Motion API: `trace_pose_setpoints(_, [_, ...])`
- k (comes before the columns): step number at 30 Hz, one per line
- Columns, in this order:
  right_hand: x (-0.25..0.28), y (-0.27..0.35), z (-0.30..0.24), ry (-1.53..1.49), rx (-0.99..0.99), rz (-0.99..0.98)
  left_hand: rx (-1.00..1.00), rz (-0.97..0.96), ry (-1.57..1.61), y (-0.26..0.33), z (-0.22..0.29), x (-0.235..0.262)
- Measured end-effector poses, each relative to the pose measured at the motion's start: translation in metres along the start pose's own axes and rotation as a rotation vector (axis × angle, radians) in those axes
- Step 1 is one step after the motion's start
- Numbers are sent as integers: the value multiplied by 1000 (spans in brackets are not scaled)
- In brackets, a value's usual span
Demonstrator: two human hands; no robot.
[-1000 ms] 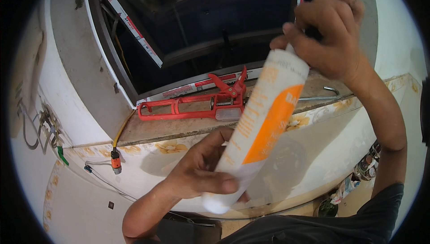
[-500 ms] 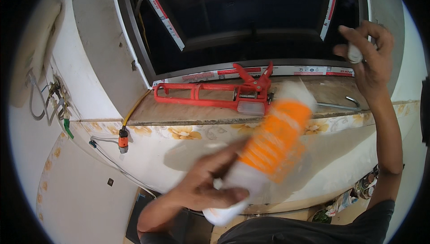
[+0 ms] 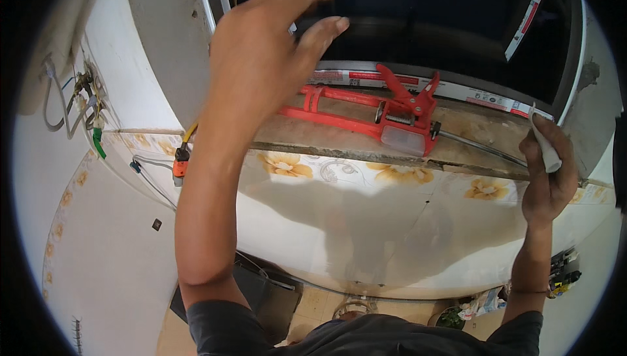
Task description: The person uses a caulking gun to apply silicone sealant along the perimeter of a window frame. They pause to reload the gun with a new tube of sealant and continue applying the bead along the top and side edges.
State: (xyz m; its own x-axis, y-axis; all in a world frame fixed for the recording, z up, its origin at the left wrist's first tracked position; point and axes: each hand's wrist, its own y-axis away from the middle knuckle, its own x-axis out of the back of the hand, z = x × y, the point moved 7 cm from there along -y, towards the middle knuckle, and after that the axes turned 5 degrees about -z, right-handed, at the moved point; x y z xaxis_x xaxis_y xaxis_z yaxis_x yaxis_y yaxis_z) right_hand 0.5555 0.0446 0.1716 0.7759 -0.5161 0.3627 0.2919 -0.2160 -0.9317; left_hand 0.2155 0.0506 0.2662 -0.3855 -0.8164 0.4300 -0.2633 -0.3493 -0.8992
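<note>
Left hand [image 3: 258, 62] is raised in front of the window opening, palm away from the camera, fingers spread and apart, holding nothing. It hovers above the left end of the red caulk gun [image 3: 375, 115], not touching it. Judged: the open, lifted pose suits a hand that has just let something go or is reaching toward the gun.

Right hand [image 3: 547, 176] sits at the right end of the sill [image 3: 470, 140], its grip closed on a small white nozzle [image 3: 543, 142], the tapered tip pointing up out of the fist. Holding it apart from the gun keeps it free for fitting; that is a judgement only.

The gun lies flat along the sill, handle and trigger toward the right, its rod running on toward the right hand. Its cradle looks empty. The sill's front edge is rough; below it runs a band of flowered tile [image 3: 326, 170]. An orange connector [image 3: 180, 160] and loose wires [image 3: 72, 98] hang on the wall at left.

Change from half a second ago: the white-and-orange sealant tube that the left hand held is no longer in view, and the hand has risen, emptied. The right hand has dropped from high at the right to sill level with the white piece.
</note>
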Motion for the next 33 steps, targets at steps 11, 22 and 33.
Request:
trace_pose_setpoints(11, [-24,-29,40,-54,-276,-230,299,-883,219,-69,-97,-189])
trace_pose_setpoints(22, [-23,-18,45,-67,-241,-176,275,-1304,-28,-71,-101,-367])
trace_pose_setpoints(33, [-28,-15,54,-114,-273,-180,373,-1304,-72,-62,-213,-309])
